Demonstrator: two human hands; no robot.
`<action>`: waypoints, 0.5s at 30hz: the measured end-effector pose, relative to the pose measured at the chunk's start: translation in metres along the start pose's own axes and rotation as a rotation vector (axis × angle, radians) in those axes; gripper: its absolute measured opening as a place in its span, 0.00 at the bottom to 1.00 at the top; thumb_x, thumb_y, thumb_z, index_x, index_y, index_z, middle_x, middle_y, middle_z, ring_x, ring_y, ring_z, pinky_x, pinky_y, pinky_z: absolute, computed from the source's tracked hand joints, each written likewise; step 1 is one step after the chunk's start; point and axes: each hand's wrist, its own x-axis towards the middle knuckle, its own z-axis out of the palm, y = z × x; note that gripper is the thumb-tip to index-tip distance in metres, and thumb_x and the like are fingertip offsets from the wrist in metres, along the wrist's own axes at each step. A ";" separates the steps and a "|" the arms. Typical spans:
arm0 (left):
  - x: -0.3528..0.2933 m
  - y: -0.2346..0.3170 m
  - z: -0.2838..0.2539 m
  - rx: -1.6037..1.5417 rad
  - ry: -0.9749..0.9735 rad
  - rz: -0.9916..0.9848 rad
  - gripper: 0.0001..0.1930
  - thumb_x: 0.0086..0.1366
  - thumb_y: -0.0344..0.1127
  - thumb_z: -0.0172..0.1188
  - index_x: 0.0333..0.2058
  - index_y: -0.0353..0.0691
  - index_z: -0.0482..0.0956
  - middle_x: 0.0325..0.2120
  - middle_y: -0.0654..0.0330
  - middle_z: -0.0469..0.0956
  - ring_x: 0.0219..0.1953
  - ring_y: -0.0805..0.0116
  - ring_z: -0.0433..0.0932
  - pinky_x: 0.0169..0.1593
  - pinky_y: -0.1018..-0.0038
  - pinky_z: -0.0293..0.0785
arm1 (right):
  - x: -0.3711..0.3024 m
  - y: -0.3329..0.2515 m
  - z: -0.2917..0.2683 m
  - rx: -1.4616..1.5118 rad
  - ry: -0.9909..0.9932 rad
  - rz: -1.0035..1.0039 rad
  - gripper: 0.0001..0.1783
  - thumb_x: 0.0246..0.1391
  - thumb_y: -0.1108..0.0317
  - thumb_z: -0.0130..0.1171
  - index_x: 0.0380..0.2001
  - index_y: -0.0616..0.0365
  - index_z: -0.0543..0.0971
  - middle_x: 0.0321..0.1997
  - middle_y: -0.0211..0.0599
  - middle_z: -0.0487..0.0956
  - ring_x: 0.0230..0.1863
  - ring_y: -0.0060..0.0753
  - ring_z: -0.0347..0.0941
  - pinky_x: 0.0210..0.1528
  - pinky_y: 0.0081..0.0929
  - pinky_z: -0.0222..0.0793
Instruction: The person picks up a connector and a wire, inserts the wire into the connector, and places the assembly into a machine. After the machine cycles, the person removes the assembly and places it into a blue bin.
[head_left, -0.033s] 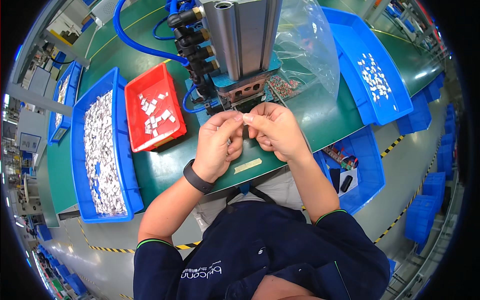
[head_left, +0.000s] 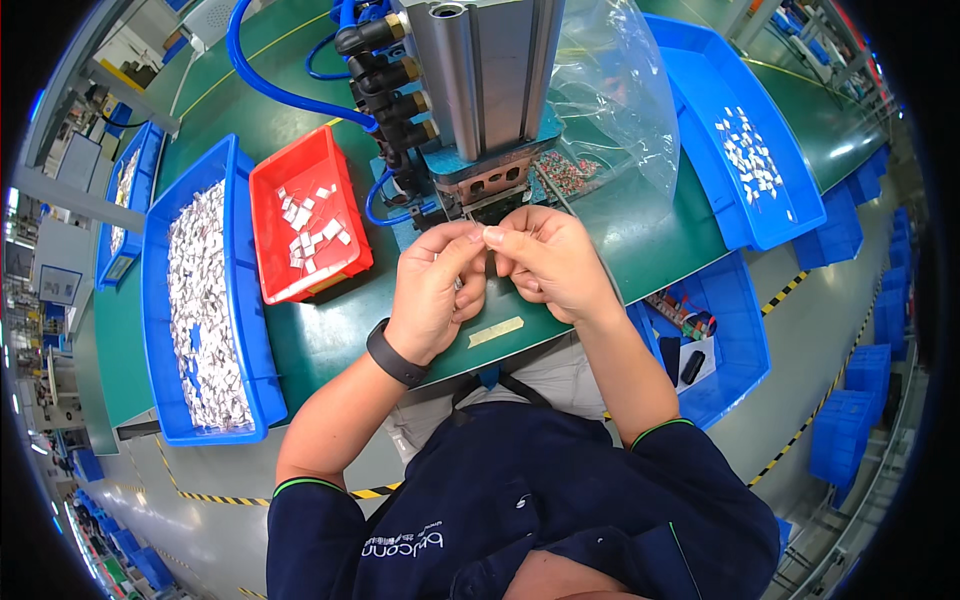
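My left hand (head_left: 440, 285) and my right hand (head_left: 552, 262) meet fingertip to fingertip just in front of a pneumatic press (head_left: 485, 185). Both are closed in a pinch, thumb against forefinger. Whatever sits between the tips is too small and too covered to name. A bit of something pale shows among the curled fingers of my left hand. The red tray (head_left: 318, 285) with several small white pieces lies left of my left hand. Under the hands, a strip of yellowish tape (head_left: 496, 332) is stuck near the table's front edge.
A blue bin (head_left: 262, 385) heaped with white pieces stands at far left. At right are a blue tray (head_left: 690, 60) with scattered white pieces and a clear plastic bag (head_left: 625, 110). Blue air hoses (head_left: 290, 100) run to the press. Another blue bin (head_left: 745, 340) sits below the table's edge.
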 end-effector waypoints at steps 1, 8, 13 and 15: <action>0.000 0.001 0.000 0.000 0.001 -0.001 0.10 0.67 0.37 0.54 0.40 0.36 0.75 0.23 0.64 0.71 0.12 0.81 0.58 0.12 0.83 0.49 | 0.001 0.001 0.001 0.036 -0.014 0.010 0.06 0.53 0.72 0.61 0.28 0.60 0.73 0.20 0.33 0.74 0.12 0.09 0.58 0.10 0.10 0.47; 0.002 0.002 -0.005 -0.146 -0.083 -0.093 0.21 0.72 0.50 0.41 0.41 0.37 0.74 0.24 0.61 0.73 0.10 0.78 0.58 0.11 0.82 0.48 | 0.000 -0.004 -0.005 0.312 -0.092 0.164 0.06 0.50 0.75 0.62 0.28 0.61 0.74 0.19 0.32 0.72 0.14 0.11 0.60 0.08 0.10 0.44; 0.001 0.003 0.001 -0.153 -0.131 -0.100 0.22 0.72 0.52 0.39 0.43 0.38 0.72 0.25 0.60 0.74 0.09 0.78 0.58 0.10 0.82 0.48 | 0.006 0.001 0.004 -0.437 -0.096 -0.185 0.09 0.49 0.73 0.64 0.34 0.67 0.81 0.25 0.33 0.79 0.22 0.18 0.71 0.22 0.14 0.65; -0.002 0.007 0.006 -0.124 -0.145 -0.141 0.22 0.72 0.53 0.39 0.45 0.38 0.69 0.25 0.60 0.73 0.09 0.78 0.58 0.10 0.82 0.49 | -0.001 -0.014 0.012 -0.740 -0.076 -0.221 0.14 0.49 0.70 0.65 0.39 0.64 0.82 0.26 0.34 0.81 0.25 0.17 0.72 0.30 0.17 0.68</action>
